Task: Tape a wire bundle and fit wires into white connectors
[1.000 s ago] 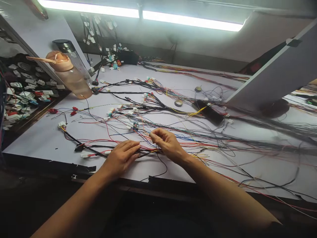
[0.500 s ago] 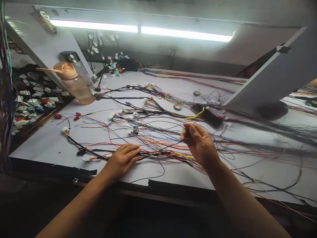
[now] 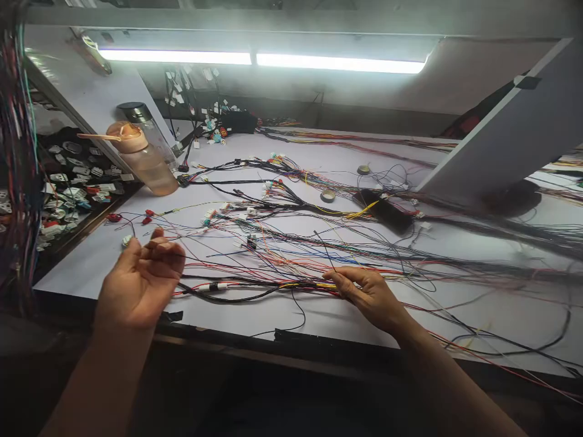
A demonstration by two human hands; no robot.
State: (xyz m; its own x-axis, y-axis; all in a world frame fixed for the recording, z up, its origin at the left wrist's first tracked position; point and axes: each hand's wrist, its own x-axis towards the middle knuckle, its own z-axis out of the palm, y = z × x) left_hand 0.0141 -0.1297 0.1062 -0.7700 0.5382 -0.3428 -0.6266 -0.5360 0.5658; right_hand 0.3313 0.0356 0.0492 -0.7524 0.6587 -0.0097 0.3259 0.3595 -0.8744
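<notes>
My left hand (image 3: 141,282) is raised at the left of the table, palm up, with loosely curled fingers and the thumb apart. Nothing shows in its palm. Just beyond the thumb is a white connector (image 3: 127,241), partly covered by the hand. A black-wrapped wire harness (image 3: 237,297) runs from behind my left hand toward the right. My right hand (image 3: 367,297) pinches a thin black wire (image 3: 324,247) between thumb and fingertips, its free end sticking up to the left. Yellow and red wires of the harness pass right beneath those fingertips.
Loose wires and harnesses with connectors (image 3: 250,241) cover much of the white table. A drink bottle (image 3: 152,170) stands at the left beside a bin of connectors (image 3: 68,188). Tape rolls (image 3: 328,196) and a black phone-like object (image 3: 387,212) lie farther back. A slanted panel (image 3: 496,127) rises at the right.
My left hand has left the harness, moved left and turned palm up. My right hand has come down toward the harness, and the black wire's end now points up.
</notes>
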